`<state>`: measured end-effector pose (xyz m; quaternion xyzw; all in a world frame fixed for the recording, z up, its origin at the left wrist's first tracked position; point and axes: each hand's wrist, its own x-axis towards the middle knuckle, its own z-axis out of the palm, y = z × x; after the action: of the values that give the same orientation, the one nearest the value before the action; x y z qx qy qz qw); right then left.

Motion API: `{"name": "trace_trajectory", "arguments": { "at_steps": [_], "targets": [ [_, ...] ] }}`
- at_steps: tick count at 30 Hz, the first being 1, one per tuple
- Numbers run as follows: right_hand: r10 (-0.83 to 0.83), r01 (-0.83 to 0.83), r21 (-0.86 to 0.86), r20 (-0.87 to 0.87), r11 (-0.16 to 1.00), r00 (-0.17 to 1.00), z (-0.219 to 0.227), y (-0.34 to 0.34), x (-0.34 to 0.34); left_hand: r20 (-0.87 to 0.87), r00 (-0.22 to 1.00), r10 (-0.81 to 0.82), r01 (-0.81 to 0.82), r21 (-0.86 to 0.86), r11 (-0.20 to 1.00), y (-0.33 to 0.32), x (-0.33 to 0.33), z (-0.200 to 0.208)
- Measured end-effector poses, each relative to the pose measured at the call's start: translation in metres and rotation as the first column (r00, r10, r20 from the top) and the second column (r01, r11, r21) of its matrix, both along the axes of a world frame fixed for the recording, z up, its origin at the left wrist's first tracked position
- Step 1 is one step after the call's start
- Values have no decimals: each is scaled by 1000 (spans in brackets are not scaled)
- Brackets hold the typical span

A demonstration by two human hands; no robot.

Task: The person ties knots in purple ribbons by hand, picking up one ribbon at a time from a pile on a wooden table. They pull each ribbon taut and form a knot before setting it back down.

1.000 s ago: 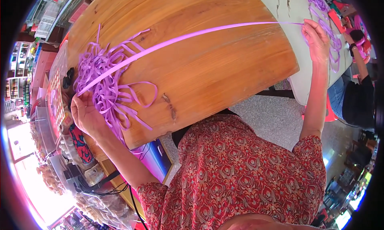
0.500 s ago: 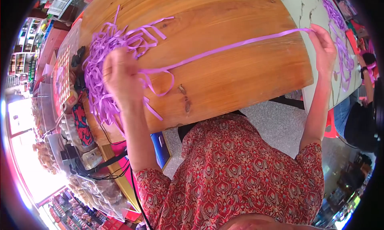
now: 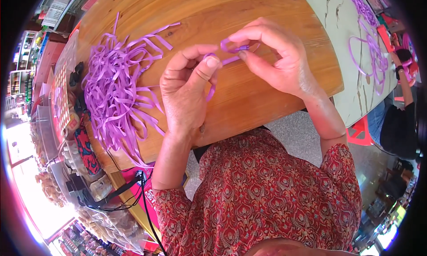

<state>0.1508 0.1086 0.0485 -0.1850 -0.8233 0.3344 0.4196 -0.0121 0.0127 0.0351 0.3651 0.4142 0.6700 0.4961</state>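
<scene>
Above the middle of the wooden table, my two hands hold a purple ribbon (image 3: 231, 59) close together. My left hand (image 3: 189, 82) pinches it between thumb and fingers, and a short stretch hangs below that hand. Thumb and forefinger of my right hand (image 3: 280, 55) pinch the ribbon too, where it bends into a small loop at the fingertips. Part of the strip is hidden behind the fingers. To the left of my left hand lies a big tangled heap of purple ribbons (image 3: 118, 87), with loose ends spreading over the wood.
The wooden table (image 3: 267, 104) meets a white marbled table (image 3: 320, 11) on the right, where more purple ribbon (image 3: 378, 62) lies. Another person's arm (image 3: 405, 84) reaches in there. Black cables (image 3: 129, 202) and plastic bags (image 3: 111, 222) crowd the left edge. A red stool (image 3: 361, 133) stands at right.
My right hand has come in from the far right, and my left hand has moved right off the heap. The ribbon, stretched long before, is now bent between both hands.
</scene>
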Motion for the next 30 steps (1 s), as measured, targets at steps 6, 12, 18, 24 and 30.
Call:
{"name": "trace_trajectory", "arguments": {
  "at_steps": [6,12,18,24,30],
  "targets": [
    [111,-110,-75,9,991,994,-1,4,-12,-216,969,121,-65,251,966,14,8,-3],
    [178,-195,-291,-83,937,980,-9,12,-17,-317,940,128,-53,236,970,16,3,-12],
    [168,-270,-619,-219,738,961,-10,13,-18,-308,946,106,-37,222,974,14,5,-13],
    [171,-370,-652,-349,662,921,-19,9,-21,-74,992,101,-83,211,974,14,11,-14],
    [108,-176,-251,-262,952,959,-23,4,-22,9,995,103,-103,118,988,13,9,-19]
  ]
}}
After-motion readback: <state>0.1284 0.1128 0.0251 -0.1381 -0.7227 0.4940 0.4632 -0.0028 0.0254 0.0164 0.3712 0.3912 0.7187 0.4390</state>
